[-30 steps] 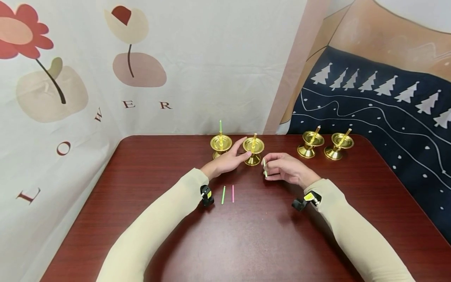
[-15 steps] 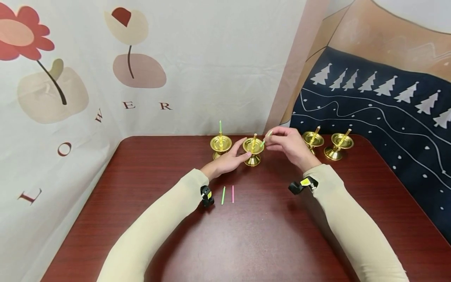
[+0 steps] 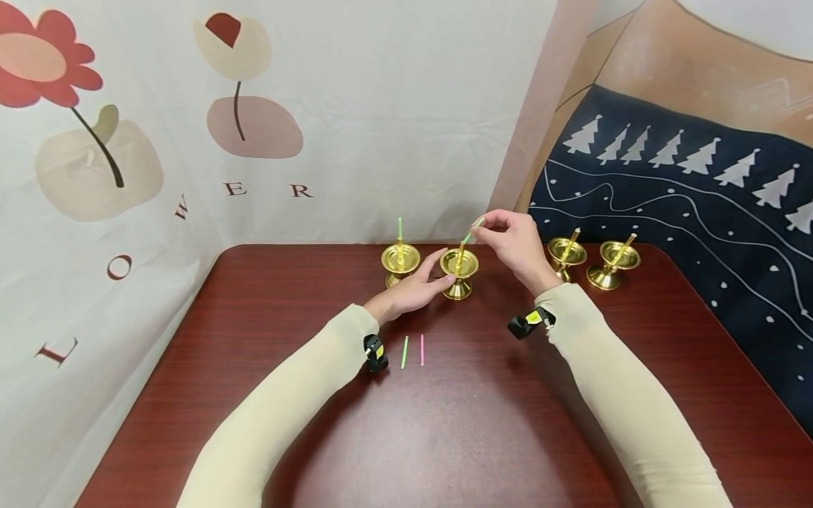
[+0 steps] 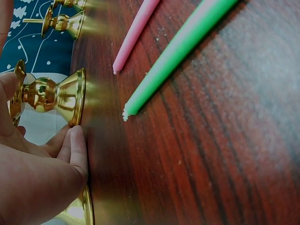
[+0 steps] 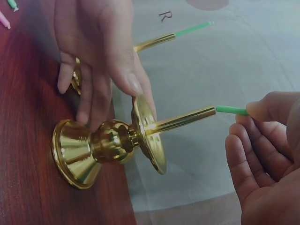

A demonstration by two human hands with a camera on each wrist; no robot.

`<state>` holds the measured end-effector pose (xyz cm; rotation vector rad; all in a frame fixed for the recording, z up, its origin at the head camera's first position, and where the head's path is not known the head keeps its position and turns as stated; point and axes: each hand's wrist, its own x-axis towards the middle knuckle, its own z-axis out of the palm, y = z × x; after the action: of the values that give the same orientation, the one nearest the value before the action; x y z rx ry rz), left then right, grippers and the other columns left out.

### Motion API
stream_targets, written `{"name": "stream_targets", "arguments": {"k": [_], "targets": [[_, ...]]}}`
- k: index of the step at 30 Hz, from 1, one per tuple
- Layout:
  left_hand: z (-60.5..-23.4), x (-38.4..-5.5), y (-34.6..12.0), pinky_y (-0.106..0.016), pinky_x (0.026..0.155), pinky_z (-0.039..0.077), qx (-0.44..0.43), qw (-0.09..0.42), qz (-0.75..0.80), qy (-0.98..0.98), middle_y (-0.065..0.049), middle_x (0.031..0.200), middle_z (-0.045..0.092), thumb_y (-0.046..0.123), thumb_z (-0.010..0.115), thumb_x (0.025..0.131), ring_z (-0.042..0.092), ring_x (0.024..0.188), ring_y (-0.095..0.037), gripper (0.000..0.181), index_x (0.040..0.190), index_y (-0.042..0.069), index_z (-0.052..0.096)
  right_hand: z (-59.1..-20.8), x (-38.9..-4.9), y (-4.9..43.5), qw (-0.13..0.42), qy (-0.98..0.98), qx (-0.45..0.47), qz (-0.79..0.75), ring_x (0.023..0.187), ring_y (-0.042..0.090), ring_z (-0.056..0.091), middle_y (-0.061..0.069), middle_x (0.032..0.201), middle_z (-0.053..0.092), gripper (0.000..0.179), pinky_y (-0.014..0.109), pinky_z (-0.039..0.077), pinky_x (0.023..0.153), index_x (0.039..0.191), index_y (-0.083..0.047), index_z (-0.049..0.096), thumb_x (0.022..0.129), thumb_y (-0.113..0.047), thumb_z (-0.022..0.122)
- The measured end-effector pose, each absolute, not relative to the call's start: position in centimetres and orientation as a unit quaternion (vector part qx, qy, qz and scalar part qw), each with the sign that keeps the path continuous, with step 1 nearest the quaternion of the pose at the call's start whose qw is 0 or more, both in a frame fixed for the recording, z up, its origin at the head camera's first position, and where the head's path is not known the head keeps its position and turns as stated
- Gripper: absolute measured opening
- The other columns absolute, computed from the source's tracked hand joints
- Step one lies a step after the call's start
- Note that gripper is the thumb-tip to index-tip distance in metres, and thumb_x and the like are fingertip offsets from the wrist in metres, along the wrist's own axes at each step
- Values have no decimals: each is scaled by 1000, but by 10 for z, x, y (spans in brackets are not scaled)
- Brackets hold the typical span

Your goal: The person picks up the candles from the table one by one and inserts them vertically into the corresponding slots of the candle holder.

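Pinching a green candle at a gold candlestick — right hand, grip narrow; left hand, wider, touching it.

Right fingers partly hide a green candle; contact with the candlestick seems unclear.

Indoors: table by printed hangings
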<state>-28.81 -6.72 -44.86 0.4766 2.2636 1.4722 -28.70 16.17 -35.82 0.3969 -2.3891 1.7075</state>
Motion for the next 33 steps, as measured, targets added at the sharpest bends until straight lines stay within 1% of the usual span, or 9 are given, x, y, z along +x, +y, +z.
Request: {"name": "stream_targets", "arguments": {"k": [5, 9, 13, 20, 23, 29, 33], "targets": [[-449, -288, -68, -49, 126, 34, 173, 198, 530, 806, -17, 165, 49, 39, 60, 114, 46, 154, -30, 80, 178, 29, 14, -357, -288, 160, 94, -817, 138, 552, 86, 16, 65, 1, 87, 76, 12, 27, 51, 79, 101, 2, 80, 99, -10, 80], [-449, -287, -68, -48, 126, 35, 171, 196, 531, 807, -15, 165, 50, 40, 60, 114, 47, 153, -29, 79, 178, 29, 14, -352, -288, 159, 118, -847, 155, 494, 85, 17, 65, 4, 89, 77, 9, 26, 50, 76, 99, -1, 81, 99, -10, 80], [-451, -290, -68, -49, 126, 34, 166, 197, 531, 807, -14, 167, 47, 40, 61, 113, 45, 154, -29, 80, 178, 30, 15, -348, -288, 157, 141, -869, 182, 439, 83, 20, 66, 8, 89, 77, 6, 25, 49, 74, 96, -4, 82, 98, -9, 80], [-449, -289, -68, -51, 126, 34, 165, 202, 535, 803, -13, 170, 43, 43, 62, 111, 43, 155, -31, 82, 178, 32, 16, -346, -288, 155, 155, -873, 202, 416, 80, 20, 65, 9, 86, 76, 5, 21, 45, 72, 92, -5, 82, 97, -5, 80], [-450, -289, -68, -51, 126, 34, 166, 199, 533, 805, -14, 170, 44, 43, 62, 111, 43, 156, -31, 81, 178, 31, 16, -345, -288, 155, 161, -878, 205, 401, 80, 21, 65, 8, 86, 77, 5, 24, 46, 73, 92, -6, 82, 97, -5, 81], [-451, -289, -67, -50, 127, 32, 163, 194, 528, 810, -15, 171, 43, 42, 62, 112, 43, 155, -32, 80, 177, 30, 17, -339, -288, 152, 155, -896, 223, 351, 82, 25, 70, 9, 87, 78, 4, 37, 52, 76, 94, -5, 82, 96, -7, 80], [-447, -286, -67, -50, 127, 32, 164, 193, 527, 811, -15, 170, 45, 43, 62, 112, 44, 154, -33, 80, 177, 29, 17, -337, -288, 151, 144, -901, 223, 344, 84, 27, 71, 10, 88, 78, 5, 40, 53, 78, 96, -4, 82, 97, -8, 79]]}}
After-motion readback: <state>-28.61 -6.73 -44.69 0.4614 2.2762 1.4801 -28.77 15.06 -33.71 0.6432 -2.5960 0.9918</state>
